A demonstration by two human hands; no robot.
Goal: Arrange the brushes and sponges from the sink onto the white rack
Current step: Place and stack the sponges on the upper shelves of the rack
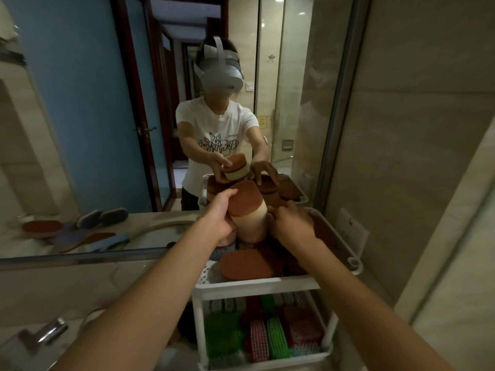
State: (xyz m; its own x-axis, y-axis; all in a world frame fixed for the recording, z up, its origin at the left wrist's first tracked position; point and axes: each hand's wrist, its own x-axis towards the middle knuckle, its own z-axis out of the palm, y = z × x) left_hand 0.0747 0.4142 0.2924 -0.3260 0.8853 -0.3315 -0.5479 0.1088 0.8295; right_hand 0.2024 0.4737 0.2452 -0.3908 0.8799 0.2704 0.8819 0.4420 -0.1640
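A two-tier white rack (pixel 257 286) stands on the counter against the mirror. My left hand (pixel 219 216) grips a thick sponge (pixel 247 207) with a brown scouring face and a cream body, held upright over the top tier. My right hand (pixel 290 223) reaches in at the sponge's right side, fingers curled down toward the tier; whether it holds anything is hidden. Several more brown-faced sponges (pixel 247 263) lie in the top tier. The lower tier holds green, red and white bristle brushes (pixel 267 336).
The mirror (pixel 107 116) behind the rack reflects a person with a headset and both hands. A glass shelf (pixel 80 257) at the left carries brown and blue pads (pixel 67 234). A chrome tap (pixel 45 333) shows at the lower left. A tiled wall (pixel 415 156) closes the right.
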